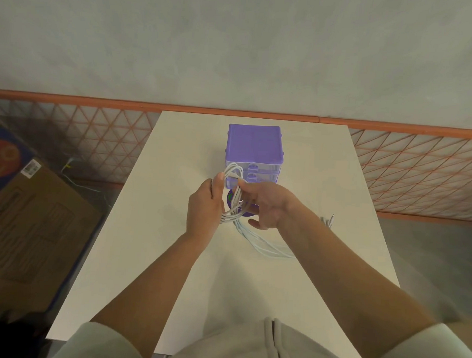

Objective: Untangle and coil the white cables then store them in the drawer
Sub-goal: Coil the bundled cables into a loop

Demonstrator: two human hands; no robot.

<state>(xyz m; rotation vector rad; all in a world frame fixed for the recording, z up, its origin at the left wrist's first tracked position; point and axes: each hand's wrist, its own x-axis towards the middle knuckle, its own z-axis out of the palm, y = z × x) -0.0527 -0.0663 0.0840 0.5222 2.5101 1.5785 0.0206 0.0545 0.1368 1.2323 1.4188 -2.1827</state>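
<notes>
Coiling under way, not finished. White cables (232,195) looped several turns around left hand (205,211), fingers curled through the loops, held above table (150,251). Right hand (266,206) just beside the coil, fingers loosely spread, fingertips guiding strands onto the loop. Loose tails trailing from under the grip across the table toward the right. Purple drawer unit (253,150) directly behind the hands; drawers apparently closed. Remaining: wind tails, stow.
</notes>
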